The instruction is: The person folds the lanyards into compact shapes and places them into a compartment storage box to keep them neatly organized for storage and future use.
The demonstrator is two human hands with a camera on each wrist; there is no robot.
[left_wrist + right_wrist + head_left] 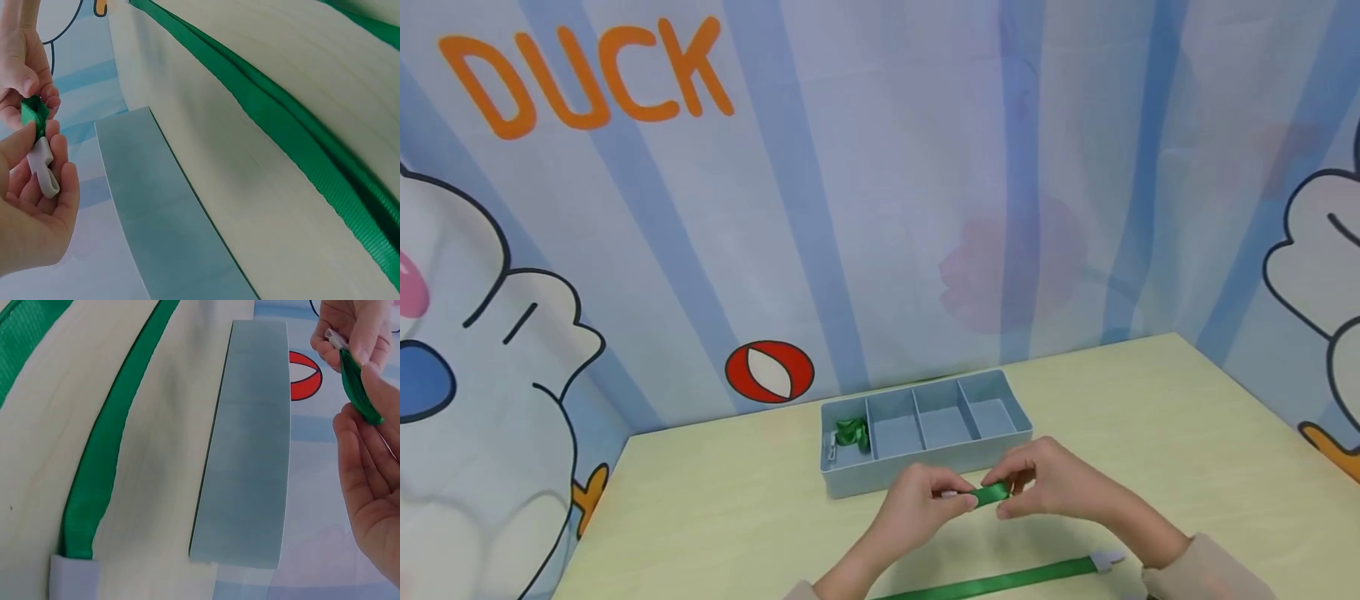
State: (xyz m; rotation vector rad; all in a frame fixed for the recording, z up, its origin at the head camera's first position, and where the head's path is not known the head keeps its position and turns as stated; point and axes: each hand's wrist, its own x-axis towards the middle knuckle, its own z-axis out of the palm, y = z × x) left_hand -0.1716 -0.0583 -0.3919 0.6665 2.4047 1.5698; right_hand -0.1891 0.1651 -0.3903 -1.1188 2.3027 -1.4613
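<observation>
On the pale tabletop (715,508) stands a blue compartment tray (917,473), with a flat green strap (1000,582) lying nearer me and a crumpled green bundle (852,432) in the tray's leftmost section. Above the tabletop, just in front of the tray, my left fingers (950,481) and right fingers (1017,461) both pinch a folded green ribbon (990,493). It should be light, soft and rather slippery, so gripping across the folds seems surest; the white clip (41,157) at its left end looks stiff.

Behind the held strap (991,494), a tray (880,476) is set on the table (722,508); a second strap (852,432) is placed in its leftmost compartment, a third strap (1000,582) laid before it.
</observation>
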